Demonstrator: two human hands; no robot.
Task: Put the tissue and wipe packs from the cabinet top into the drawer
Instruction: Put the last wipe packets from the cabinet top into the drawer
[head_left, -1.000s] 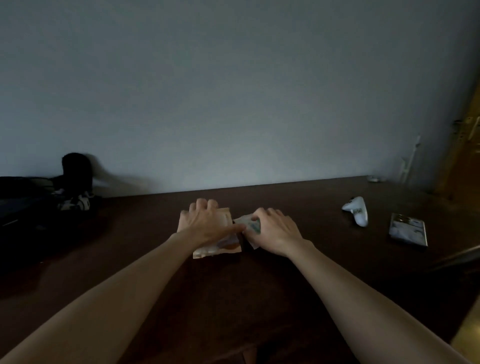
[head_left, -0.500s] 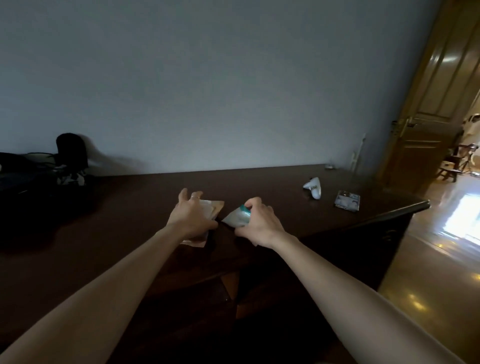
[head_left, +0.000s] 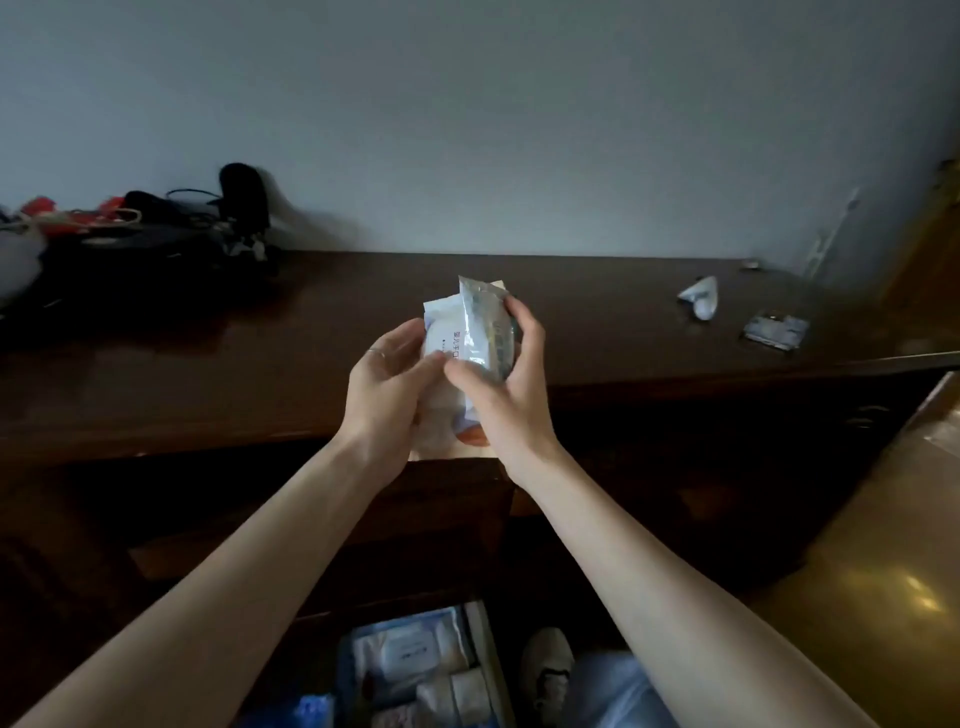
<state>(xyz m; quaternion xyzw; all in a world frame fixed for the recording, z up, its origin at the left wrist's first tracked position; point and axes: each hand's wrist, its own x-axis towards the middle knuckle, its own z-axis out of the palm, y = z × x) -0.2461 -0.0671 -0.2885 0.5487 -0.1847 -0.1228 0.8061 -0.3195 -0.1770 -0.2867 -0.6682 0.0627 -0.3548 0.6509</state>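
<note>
Head view, packs (head_left: 457, 343) above cabinet edge (head_left: 208, 431)

Both hands meet above the bench's (head_left: 597, 332) front edge — the left hand (head_left: 387, 384) and right hand (head_left: 506, 384) hold two packs (head_left: 470, 332) upright between them, one against the other. On the bench, a pile of gear (head_left: 156, 228) sits far left by the wall; a controller (head_left: 701, 301) and a flat case (head_left: 776, 332) lie far right. Below, the open drawer (head_left: 415, 670) holds more packs.

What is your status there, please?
Both hands, left and right, hold packs above cabinet top. Drawer open below. Nothing in the way.
</note>
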